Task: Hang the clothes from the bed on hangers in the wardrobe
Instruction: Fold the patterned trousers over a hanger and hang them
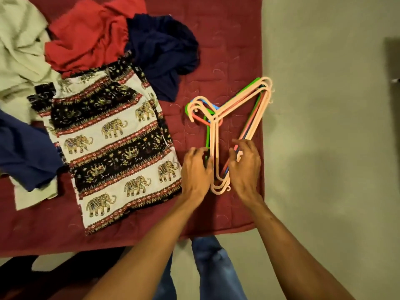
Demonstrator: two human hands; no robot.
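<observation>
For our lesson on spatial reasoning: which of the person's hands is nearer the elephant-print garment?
Left. The left hand is just beside the elephant-print garment, at the nearer side of the hangers; the right hand is at their farther side.

Single head-worn view, wide-angle. Looks steeply down, almost straight, over the near corner of the bed [236, 50], close in: both forearms [151, 245] enter from the bottom edge, the wearer's own legs [214, 267] directly below the lens. Bed fills left and centre; floor [324, 148] runs down the right side.
</observation>
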